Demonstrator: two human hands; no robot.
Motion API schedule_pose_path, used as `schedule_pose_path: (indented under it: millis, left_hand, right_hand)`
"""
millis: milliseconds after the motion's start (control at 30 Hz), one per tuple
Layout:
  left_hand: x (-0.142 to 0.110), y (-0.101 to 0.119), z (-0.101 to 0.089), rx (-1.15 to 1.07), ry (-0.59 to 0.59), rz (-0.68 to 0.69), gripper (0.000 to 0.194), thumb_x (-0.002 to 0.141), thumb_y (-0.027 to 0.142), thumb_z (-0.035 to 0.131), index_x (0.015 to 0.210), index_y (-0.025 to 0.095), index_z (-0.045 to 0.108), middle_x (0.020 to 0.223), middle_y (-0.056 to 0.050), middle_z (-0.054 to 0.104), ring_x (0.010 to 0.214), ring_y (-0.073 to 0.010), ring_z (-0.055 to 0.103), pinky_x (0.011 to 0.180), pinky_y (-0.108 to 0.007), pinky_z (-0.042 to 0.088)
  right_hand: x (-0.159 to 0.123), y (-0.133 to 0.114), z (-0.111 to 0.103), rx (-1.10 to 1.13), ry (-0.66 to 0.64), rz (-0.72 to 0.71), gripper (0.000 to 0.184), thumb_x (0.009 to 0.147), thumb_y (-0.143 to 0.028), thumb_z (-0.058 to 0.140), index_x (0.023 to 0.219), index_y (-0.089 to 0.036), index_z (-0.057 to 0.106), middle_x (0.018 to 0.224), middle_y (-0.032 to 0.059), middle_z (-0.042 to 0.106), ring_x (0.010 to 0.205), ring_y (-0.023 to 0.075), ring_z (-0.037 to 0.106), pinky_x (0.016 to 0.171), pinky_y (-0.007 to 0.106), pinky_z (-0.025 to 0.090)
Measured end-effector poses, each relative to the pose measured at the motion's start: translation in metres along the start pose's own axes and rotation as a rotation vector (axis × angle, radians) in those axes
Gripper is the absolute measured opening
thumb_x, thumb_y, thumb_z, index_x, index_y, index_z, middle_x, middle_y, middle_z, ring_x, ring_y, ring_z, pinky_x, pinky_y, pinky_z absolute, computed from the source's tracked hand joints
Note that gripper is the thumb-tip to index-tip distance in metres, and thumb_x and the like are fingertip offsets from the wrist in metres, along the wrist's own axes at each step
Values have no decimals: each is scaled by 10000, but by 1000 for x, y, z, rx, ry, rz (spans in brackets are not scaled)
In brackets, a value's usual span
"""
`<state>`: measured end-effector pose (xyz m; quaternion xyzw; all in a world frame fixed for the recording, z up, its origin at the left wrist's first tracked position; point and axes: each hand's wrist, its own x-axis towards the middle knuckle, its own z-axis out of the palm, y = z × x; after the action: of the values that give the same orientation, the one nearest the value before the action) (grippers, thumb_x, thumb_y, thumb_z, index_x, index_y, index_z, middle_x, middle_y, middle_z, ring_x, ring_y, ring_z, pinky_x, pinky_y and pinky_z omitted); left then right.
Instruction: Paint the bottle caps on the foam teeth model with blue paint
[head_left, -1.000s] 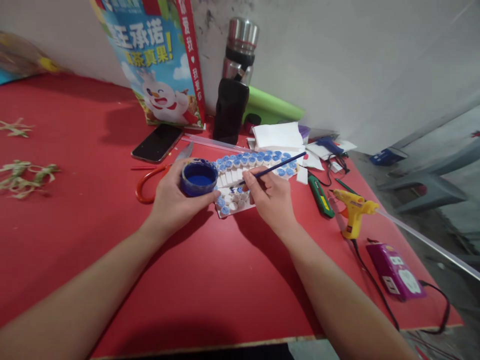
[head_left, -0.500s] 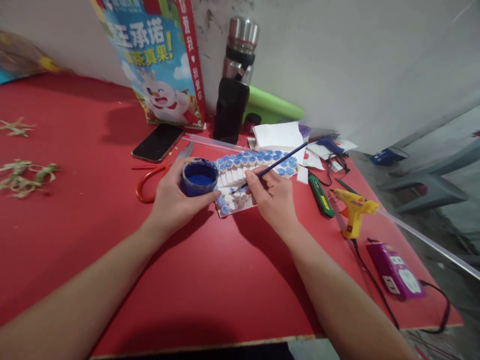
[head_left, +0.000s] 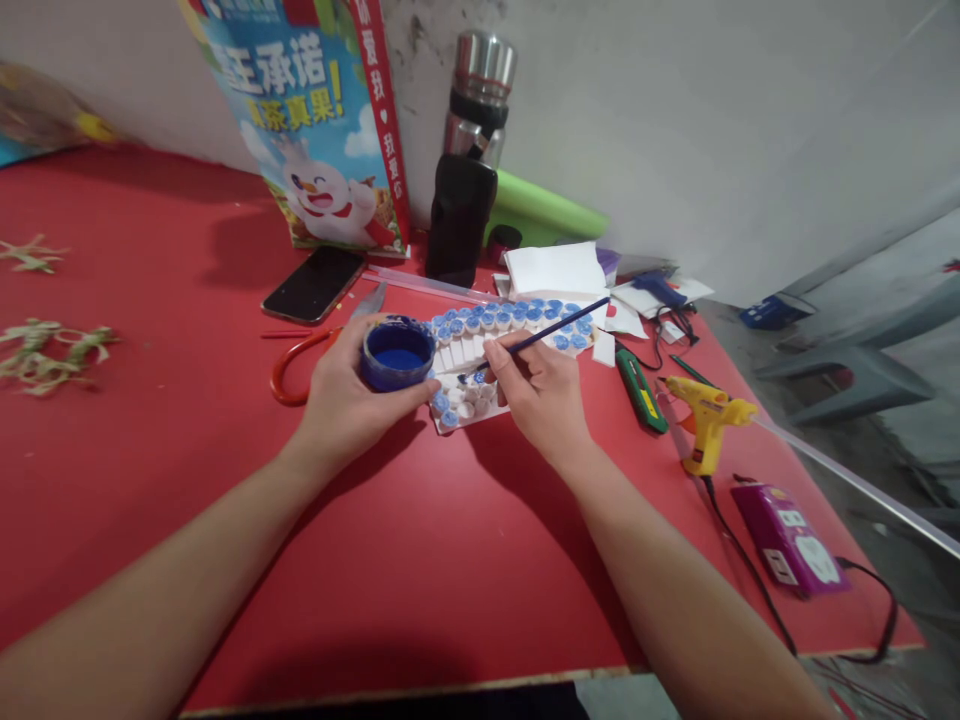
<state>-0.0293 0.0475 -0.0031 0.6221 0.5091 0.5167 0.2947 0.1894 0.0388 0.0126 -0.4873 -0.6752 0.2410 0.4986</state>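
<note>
My left hand (head_left: 349, 385) is wrapped round a small open jar of blue paint (head_left: 397, 358), its thumb along the near side. In my right hand (head_left: 541, 388) a thin dark blue paintbrush (head_left: 562, 323) is pinched, its tip down among the small round pieces on a white board (head_left: 469, 421). Rows of these pieces have blue tops along the far side. Several near ones in the front row are still white, and blue shows on a few. My right fingers hide part of the board's near side. Orange-handled scissors (head_left: 283, 378) lie beside my left hand.
Behind stand a printed bag (head_left: 330, 150), a steel flask (head_left: 484, 75) and a black phone-shaped object (head_left: 459, 215). A phone (head_left: 315, 284) lies left. On the right are a green cutter (head_left: 641, 390), a yellow glue gun (head_left: 706, 415) with its cord, and a purple power strip (head_left: 791, 540).
My right hand and the brush have shifted slightly left, with the brush handle tilted a little lower. The left hand keeps its hold on the jar.
</note>
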Motion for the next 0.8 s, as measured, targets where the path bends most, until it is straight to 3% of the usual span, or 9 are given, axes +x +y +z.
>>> schedule_pose_path:
  millis: [800]
  left_hand:
    - [-1,-1,-1,11,-8,-3,570,648,444,943,1114,238,689,1149,-70,750,1093,-333,725,1037,-521,591]
  right_hand:
    - [1,-4,-3,-48,49,-1,250,1020,-389,635,845,-211,651,628,-28,627,546,113,562,545,266,433]
